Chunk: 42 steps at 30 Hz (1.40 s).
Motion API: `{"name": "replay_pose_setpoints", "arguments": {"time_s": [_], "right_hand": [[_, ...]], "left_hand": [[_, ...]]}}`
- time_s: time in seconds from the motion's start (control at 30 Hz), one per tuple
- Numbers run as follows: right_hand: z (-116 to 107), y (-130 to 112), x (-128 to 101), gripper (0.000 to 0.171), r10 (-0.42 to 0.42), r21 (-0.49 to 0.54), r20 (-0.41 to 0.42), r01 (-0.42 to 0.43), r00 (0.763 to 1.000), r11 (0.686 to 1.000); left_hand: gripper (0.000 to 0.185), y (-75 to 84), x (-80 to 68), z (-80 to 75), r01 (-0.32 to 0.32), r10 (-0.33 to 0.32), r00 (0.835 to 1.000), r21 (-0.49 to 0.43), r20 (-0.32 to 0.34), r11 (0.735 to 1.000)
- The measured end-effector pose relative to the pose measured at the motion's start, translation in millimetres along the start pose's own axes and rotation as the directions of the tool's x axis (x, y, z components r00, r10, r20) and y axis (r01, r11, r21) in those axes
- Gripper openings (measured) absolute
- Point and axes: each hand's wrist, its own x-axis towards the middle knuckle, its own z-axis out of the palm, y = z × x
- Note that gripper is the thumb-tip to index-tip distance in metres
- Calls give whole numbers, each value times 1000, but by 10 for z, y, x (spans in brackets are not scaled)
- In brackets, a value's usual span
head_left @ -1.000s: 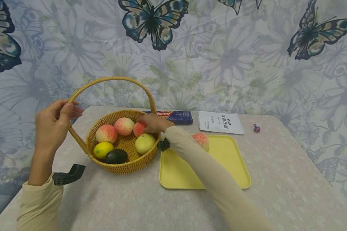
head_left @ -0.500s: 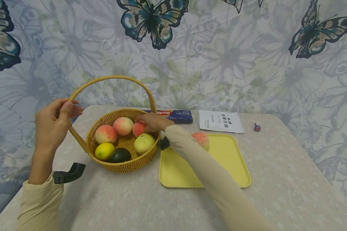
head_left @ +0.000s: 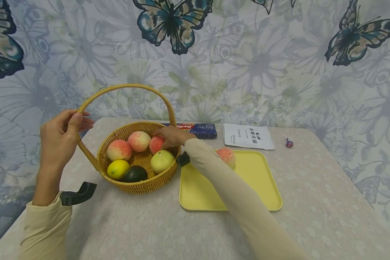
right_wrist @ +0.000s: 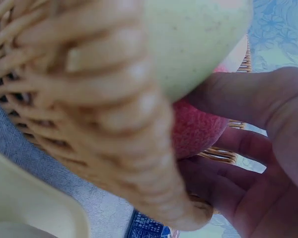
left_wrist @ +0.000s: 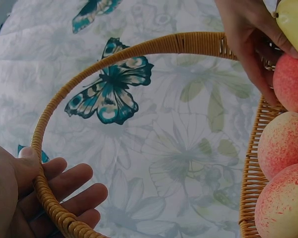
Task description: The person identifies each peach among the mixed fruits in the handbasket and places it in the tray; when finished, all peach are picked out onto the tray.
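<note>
Barely moved, right hand point(head_left: 171, 137) grip curled on peach point(head_left: 156, 144), left hand point(head_left: 60, 139) holding basket handle point(head_left: 126, 87)

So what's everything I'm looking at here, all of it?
basket: one, tan wicker with hoop handle, left on the table
peaches in basket: three, pink and cream, at its back
lemon: one, yellow, basket front
avocado: one, dark, basket front
pear: one, pale green, basket right
tray: one, yellow, right of basket
peach on tray: one, pink
pasta box: one, blue, behind basket
pouch: one, white
lollipop: one, purple
table: grey cloth
left hand: holds the handle
right hand: grips one basket peach
</note>
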Motion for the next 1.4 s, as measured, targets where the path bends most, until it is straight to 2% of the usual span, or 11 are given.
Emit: {"name": "replay_pose_setpoints", "arguments": {"time_s": [0.23,0.57,0.73,1.03,1.4], "right_hand": [[-38,-12,40,60,17,13,43,-17,999,1000],[-25,3,-19,50,29,158,77,-41,997,987],[-18,10,-23,53,25,147,84,-38,996,988],[-35,-13,-5,66,28,61,143,-37,989,997],[-18,-21,-61,59,32,164,152,-57,988,985]], "left_hand": [[34,-2,-6,-6,4,-4,1000,-3,-1,1000],[33,0,6,-2,-3,3,1000,-6,7,1000],[33,4,-1,-7,-1,1,1000,1,8,1000],[33,25,-39,-16,3,-3,1000,7,13,1000],[33,80,-79,-37,-3,3,1000,10,2,1000]]}}
